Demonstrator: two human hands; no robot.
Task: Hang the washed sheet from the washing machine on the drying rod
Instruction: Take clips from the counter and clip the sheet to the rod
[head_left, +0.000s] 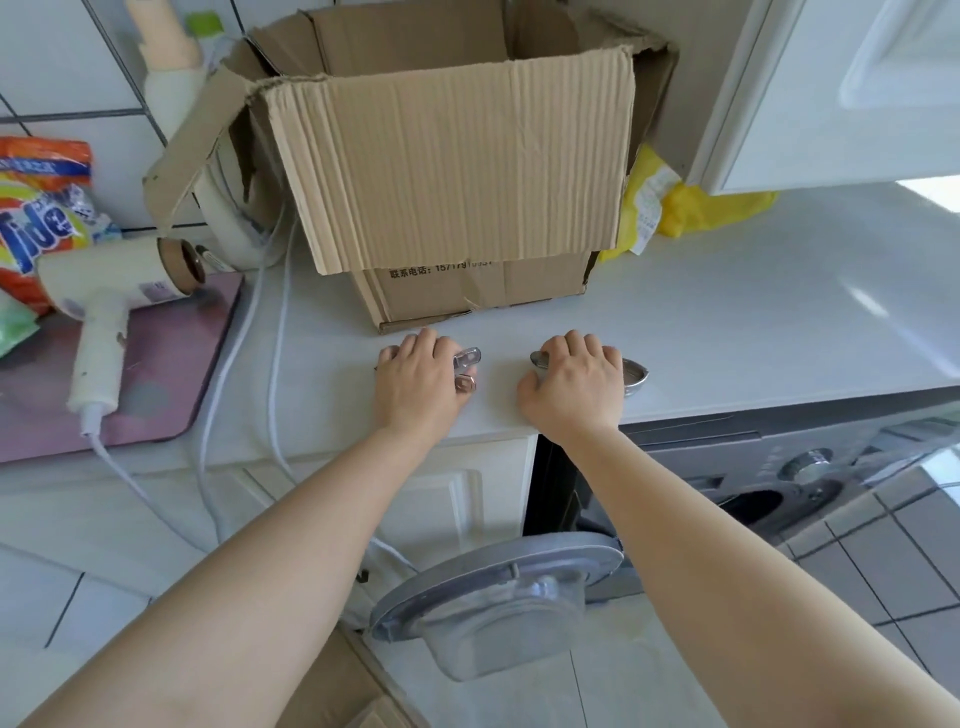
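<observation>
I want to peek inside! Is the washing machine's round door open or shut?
Open. The washing machine door is swung out from the washing machine, below the countertop.

Two hands (421, 376), one box (452, 171), one hairdryer (114, 291).

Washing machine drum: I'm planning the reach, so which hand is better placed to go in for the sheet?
Probably the right hand: it lies on the countertop above the washing machine, whose door hangs open. The left hand lies over the cabinet side.

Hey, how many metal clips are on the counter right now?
2: one metal clip under the left hand, one under the right hand. More may be hidden beneath the hands.
</observation>
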